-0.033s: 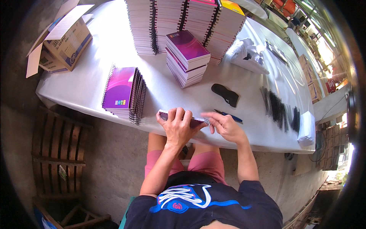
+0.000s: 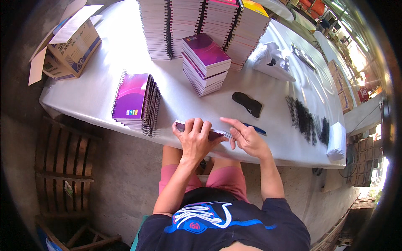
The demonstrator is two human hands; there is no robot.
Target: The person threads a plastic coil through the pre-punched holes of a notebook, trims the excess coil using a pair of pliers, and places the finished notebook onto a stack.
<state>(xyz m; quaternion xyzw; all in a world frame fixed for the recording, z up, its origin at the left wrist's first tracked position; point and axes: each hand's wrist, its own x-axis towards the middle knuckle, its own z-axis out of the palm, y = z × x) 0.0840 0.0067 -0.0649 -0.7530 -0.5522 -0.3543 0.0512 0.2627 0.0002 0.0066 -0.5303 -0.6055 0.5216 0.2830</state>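
Note:
My left hand [image 2: 194, 136] is wrapped over a small purple-covered book [image 2: 215, 134], held on edge near the table's front edge. Most of its cover is hidden by my fingers. A short length of spiral binding coil [image 2: 228, 135] sticks out at the book's right end. Beside that end is my right hand [image 2: 247, 140], its index finger stretched out and the other fingers loosely bent, with nothing visibly gripped. Just behind the right hand lies a blue pen-like tool [image 2: 256, 129]. A black case-like object [image 2: 247, 104] rests farther back.
Spiral-bound purple notebooks [image 2: 133, 98] are piled at left. Unbound purple books [image 2: 205, 54] form a stack before tall spiral-bound stacks [image 2: 184, 31]. Loose black coils [image 2: 305, 119] and a white roll [image 2: 336, 140] lie at right. An open carton [image 2: 77, 52] stands far left; crumpled white plastic [image 2: 274, 60] sits behind.
My right index finger has lifted slightly up and away from the coil, straightening out. The left hand and the book stay where they were.

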